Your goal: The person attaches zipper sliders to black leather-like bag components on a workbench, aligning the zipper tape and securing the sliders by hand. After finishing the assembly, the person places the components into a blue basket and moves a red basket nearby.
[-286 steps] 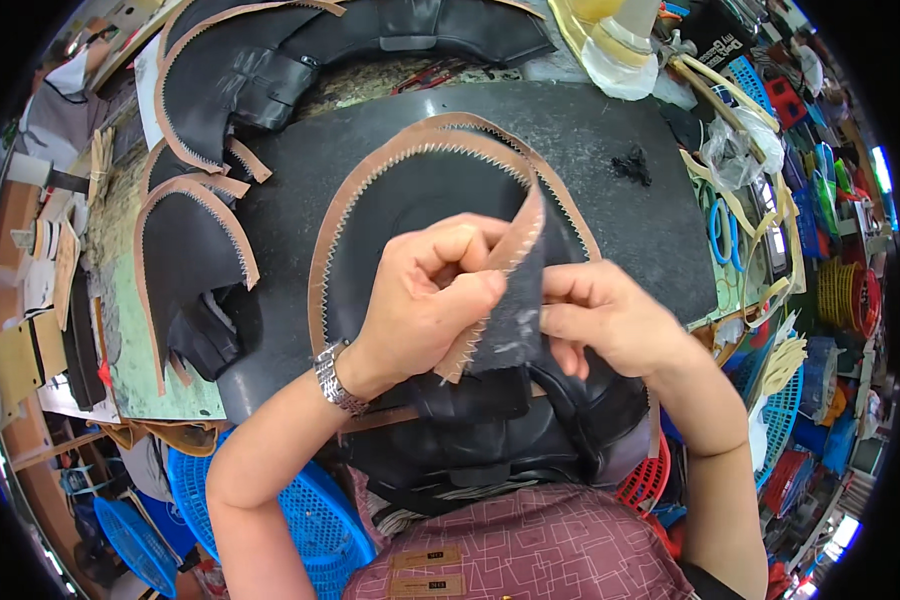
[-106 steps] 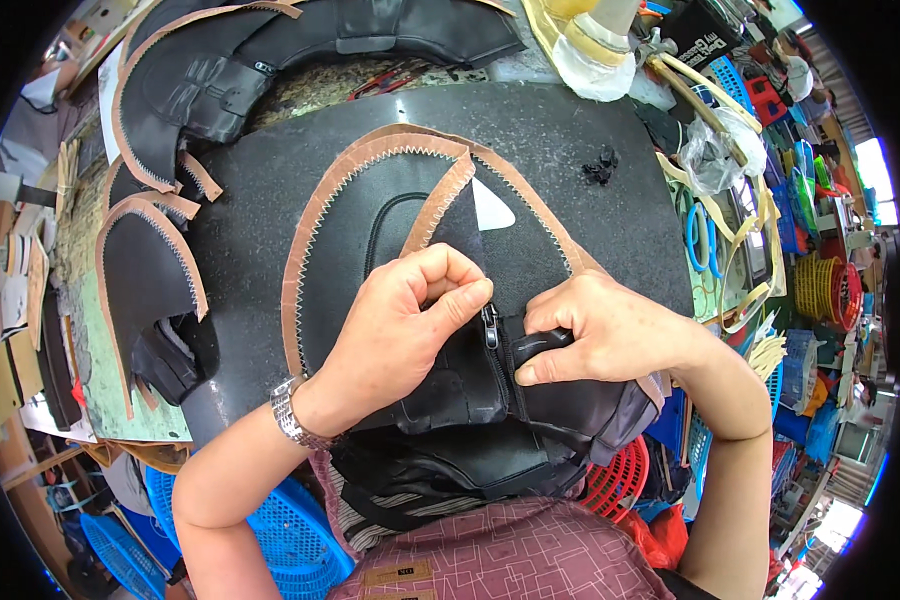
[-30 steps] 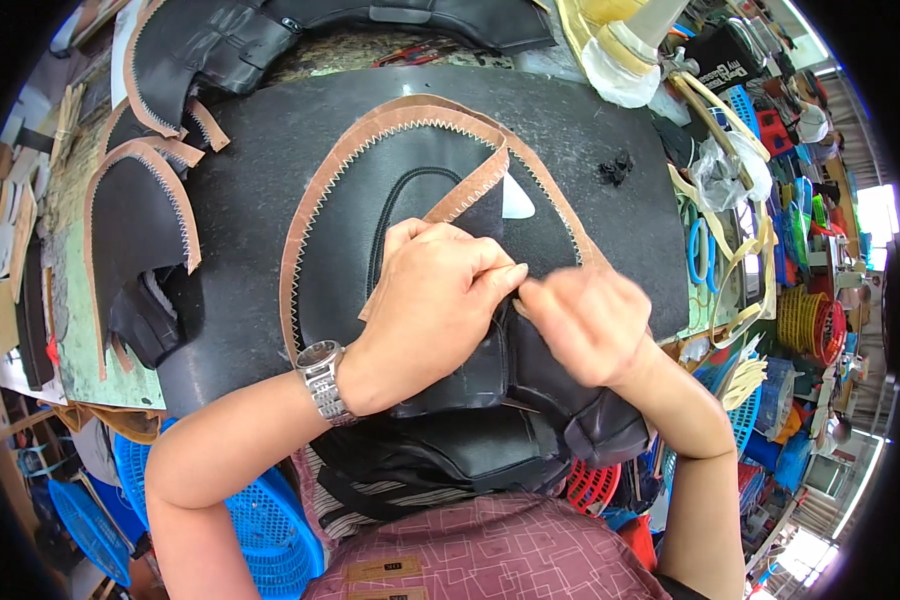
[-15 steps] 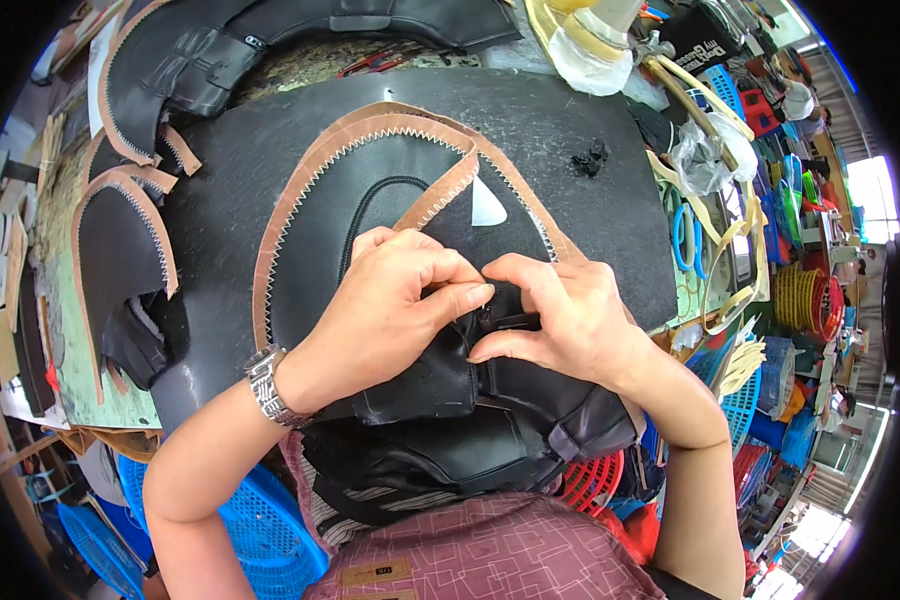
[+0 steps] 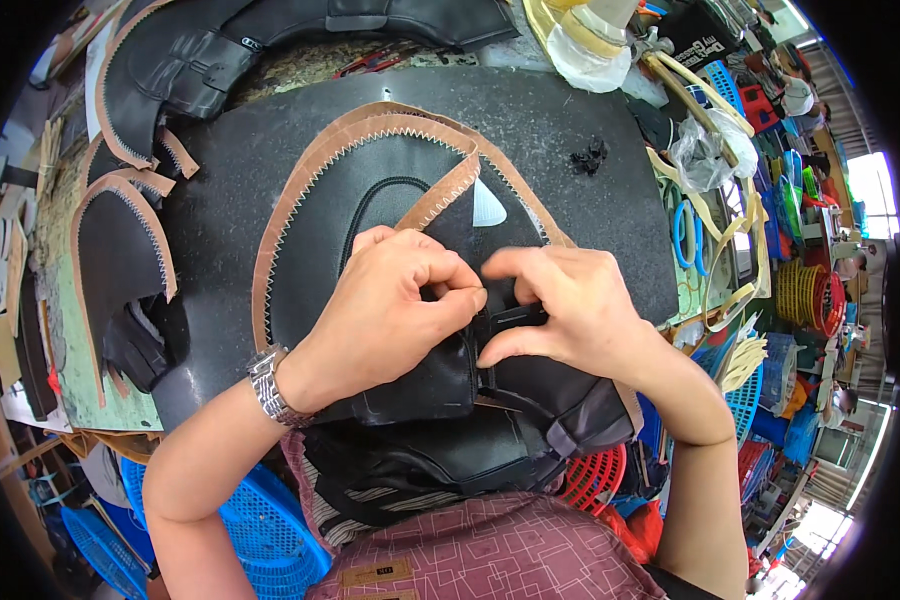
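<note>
Where the dark worktop (image 5: 620, 225) runs out, clutter rings it. At left, an edged black cutting (image 5: 118, 235); a long cutting (image 5: 185, 75) spans the far side, a red tool (image 5: 370, 62) just by it. Scraps (image 5: 590, 157) lie right, well apart from the work. Past the right edge: blue scissors (image 5: 683, 238), clear bag (image 5: 700, 158). Below, a blue basket (image 5: 270, 535) left, a red basket (image 5: 592, 480) right.

Black piece (image 5: 322, 235) in hand: mid-worktop, near edge, lower folds close to the apron (image 5: 480, 550). Brown zigzag-stitched edging (image 5: 390, 121) arches round its far side; white patch (image 5: 487, 207) beside a folded edged strip. Both hands cover its middle.

Left hand (image 5: 395, 305): thumb and forefinger pressed together at the piece's middle; whatever they pinch is hidden. Watch (image 5: 270, 385) on that wrist. Right hand (image 5: 575, 305): thumb and forefinger spread wide, black fold showing between; other fingers mostly hidden. Thumb tip at the piece; contact unclear.
</note>
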`<state>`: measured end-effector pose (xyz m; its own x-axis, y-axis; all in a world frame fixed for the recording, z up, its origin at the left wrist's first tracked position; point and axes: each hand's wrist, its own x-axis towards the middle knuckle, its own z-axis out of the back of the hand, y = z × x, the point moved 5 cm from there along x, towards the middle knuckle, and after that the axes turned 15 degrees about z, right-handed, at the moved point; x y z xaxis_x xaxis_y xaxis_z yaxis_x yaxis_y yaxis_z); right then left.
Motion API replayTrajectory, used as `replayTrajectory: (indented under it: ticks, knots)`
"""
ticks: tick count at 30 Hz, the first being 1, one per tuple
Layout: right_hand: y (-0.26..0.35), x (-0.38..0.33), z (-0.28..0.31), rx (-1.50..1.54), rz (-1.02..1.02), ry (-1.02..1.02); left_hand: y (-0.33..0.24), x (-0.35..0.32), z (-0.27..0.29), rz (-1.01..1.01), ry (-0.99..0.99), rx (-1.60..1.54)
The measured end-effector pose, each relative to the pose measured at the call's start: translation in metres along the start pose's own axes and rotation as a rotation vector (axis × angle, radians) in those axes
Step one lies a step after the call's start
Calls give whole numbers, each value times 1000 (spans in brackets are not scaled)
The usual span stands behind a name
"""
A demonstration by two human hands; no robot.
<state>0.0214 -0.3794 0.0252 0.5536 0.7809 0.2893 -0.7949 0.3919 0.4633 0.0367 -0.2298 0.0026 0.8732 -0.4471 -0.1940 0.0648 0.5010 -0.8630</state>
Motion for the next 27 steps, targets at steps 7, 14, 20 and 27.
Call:
replayTrajectory:
  ticks: [7, 14, 20, 27]
  knots:
    - [-12, -7, -9, 493, -396, 73, 2, -3, 3, -63, -15, -24]
    - [-8, -2, -8, 661, -552, 279, 5, 1, 4, -19, 90, -81]
    - [-5, 1, -6, 642, -508, 314, 2, 2, 3, -35, 85, -12]
    - [-4, 8, -1, 593, -502, 291, -1, 2, 2, -16, 90, 45]
